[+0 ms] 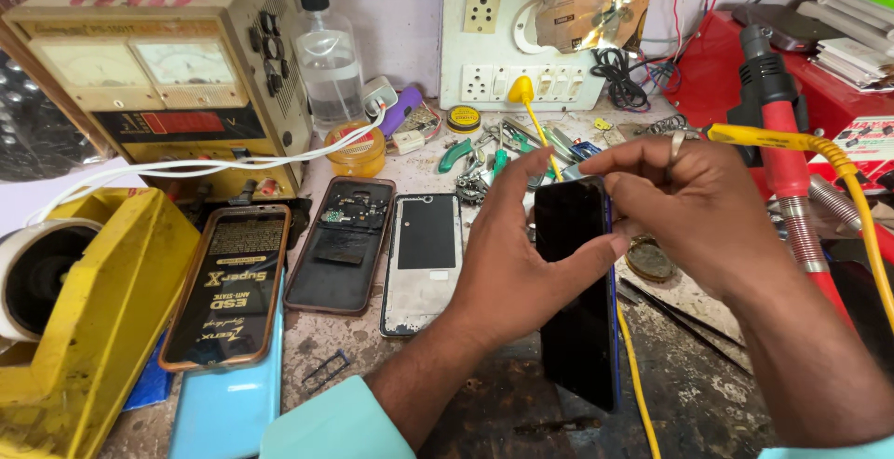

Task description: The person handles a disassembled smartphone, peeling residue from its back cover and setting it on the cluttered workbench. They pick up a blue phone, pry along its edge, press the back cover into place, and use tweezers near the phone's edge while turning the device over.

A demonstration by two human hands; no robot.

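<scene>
Two hands grip a dark phone (577,291) standing upright over the workbench (372,347). Left hand (507,268) wraps its left edge, thumb on the glass. Right hand (694,203) pinches the top corner; whatever its fingertips hold is hidden. Behind, small tools (484,156) blur together.

Black phone (573,291), blue edge; yellow dispenser (102,310).

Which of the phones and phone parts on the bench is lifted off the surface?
The black phone, held upright between the left hand and right hand. The other phone, opened phone body and back frame lie flat.
</scene>
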